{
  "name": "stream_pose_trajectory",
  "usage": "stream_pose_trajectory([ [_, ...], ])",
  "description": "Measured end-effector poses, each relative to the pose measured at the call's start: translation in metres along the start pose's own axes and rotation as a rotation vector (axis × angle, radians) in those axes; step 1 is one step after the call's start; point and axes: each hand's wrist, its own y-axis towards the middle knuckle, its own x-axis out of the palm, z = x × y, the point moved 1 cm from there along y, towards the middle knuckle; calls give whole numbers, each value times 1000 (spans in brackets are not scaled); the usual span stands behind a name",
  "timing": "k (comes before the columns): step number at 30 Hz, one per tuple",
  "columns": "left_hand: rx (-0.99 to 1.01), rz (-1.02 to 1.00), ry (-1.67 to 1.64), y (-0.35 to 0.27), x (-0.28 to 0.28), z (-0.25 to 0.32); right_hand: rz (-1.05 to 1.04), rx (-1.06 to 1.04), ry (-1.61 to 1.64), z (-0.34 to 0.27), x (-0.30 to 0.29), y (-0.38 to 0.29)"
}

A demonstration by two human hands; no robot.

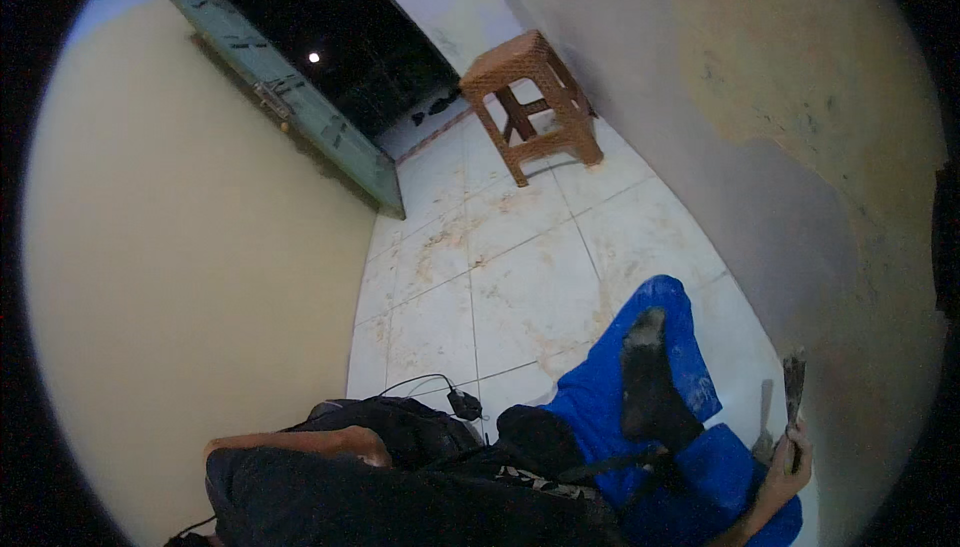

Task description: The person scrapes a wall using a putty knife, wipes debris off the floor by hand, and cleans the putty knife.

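I sit on the tiled floor with my legs folded, in blue trousers [592, 389] and dark socks [645, 389]. At the lower right, my right hand [787, 464] grips a narrow tool by its handle. It looks like a putty knife or scraper [794, 386], its smeared flat end pointing up beside the wall's foot. My left hand [366, 445] rests against a dark bag or bundled cloth [420, 427]. Its fingers are mostly hidden, so I cannot tell whether they hold anything.
Close on the right rises a wall [795, 194] with patchy, worn paint; a beige wall [202, 209] stands left. Dusty debris [442, 239] litters the white tiles [532, 299]. A brown woven-pattern plastic stool [532, 97] stands near an open green door [300, 108]. A black device [464, 404] trails a cable.
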Motion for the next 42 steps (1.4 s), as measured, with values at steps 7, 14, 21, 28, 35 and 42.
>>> stream_pose_trajectory([
  [7, 474, 168, -204, 23, -94, 7, 149, 99, -65, -74, -10, 2],
  [14, 1115, 959, -353, -21, -282, 227, 265, -177, -306, -135, -49, 11],
  [21, 1551, 1003, -742, -39, -393, 356, 269, -270, -434, -167, 22, 35],
  [28, 1821, 659, -1032, -44, -408, 398, 235, -313, -577, -209, 39, 34],
  [35, 1723, 633, -1120, -29, -417, 399, 225, -234, -625, -218, 56, 39],
  [42, 1659, 534, -947, 51, -430, 405, 260, -197, -676, -221, 59, 41],
])
